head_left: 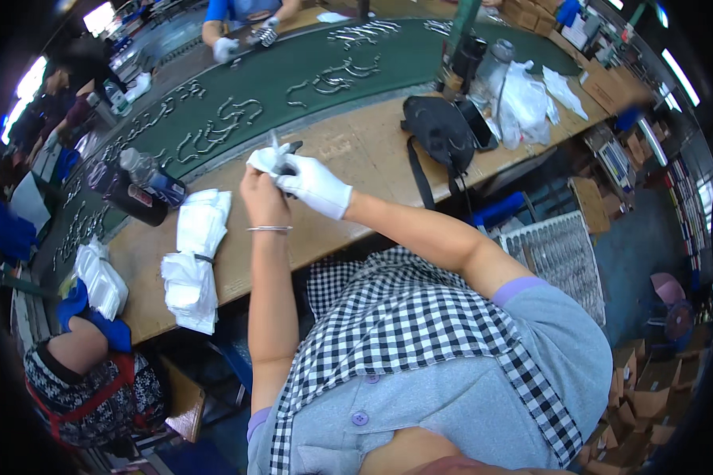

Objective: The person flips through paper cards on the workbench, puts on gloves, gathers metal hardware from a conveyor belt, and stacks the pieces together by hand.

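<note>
My two hands meet over the near edge of the work table. The left hand [266,199] is bare, with a bangle on its wrist, and its fingers are closed around a crumpled white cloth piece [268,159]. The right hand [318,187] wears a white glove, and its fingers pinch at the same piece. A small dark part and a thin shiny tip stick out above the fingers; what they belong to is too small to tell. To the left lie stacks of white plastic bags [202,226], one bound with a dark band.
Beyond the table runs a green belt [293,119] with curved metal pieces [222,127]. Bottles [127,191] stand at left; a black bag [440,131] and clear plastic bags [524,103] sit at right. A gloved co-worker [249,16] works across; another person [91,372] is at lower left.
</note>
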Demonstrator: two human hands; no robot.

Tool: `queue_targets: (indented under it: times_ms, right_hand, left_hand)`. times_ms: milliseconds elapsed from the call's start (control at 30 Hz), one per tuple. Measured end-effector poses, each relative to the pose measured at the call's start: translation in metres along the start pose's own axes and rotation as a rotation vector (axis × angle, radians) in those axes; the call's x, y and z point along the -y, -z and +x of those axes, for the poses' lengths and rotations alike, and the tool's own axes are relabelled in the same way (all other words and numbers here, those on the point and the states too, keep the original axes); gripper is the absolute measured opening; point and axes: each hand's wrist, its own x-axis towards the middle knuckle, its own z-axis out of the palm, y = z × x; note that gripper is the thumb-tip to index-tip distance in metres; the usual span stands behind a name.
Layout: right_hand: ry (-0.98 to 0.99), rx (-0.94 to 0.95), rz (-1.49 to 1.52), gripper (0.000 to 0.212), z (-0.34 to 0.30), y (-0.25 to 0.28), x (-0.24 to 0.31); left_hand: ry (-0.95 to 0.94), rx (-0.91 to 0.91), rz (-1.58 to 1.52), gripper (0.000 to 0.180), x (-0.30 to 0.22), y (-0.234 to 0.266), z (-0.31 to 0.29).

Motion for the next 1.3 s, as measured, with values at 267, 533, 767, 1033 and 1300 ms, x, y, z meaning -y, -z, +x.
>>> queue_targets:
  times_ms: [267,533,767,1033,1300]
  right_hand:
    - [0.162,-0.141,-0.491,0.02,-0.004,0.023,0.001]
    - [0.006,-0.134,-0.529,0.03,0.022,0.038,0.012]
    - [-0.018,-0.072,-0.52,0.03,0.041,0.078,0.004]
    - [0.065,-0.149,-0.491,0.024,0.032,0.07,-0.002]
    - [0.097,-0.034,-0.62,0.024,0.021,0.057,0.007]
  left_hand:
    - [-0.309,0.574,0.884,0.023,0.013,0.004,0.044]
    - [0.349,0.135,-0.025,0.019,-0.006,-0.035,0.055]
    - [-0.093,0.179,0.491,0.025,0.023,-0.066,0.093]
    - [0.513,0.096,0.312,0.042,0.072,-0.047,0.144]
    - [0.287,0.085,0.527,0.064,0.058,-0.05,0.135]
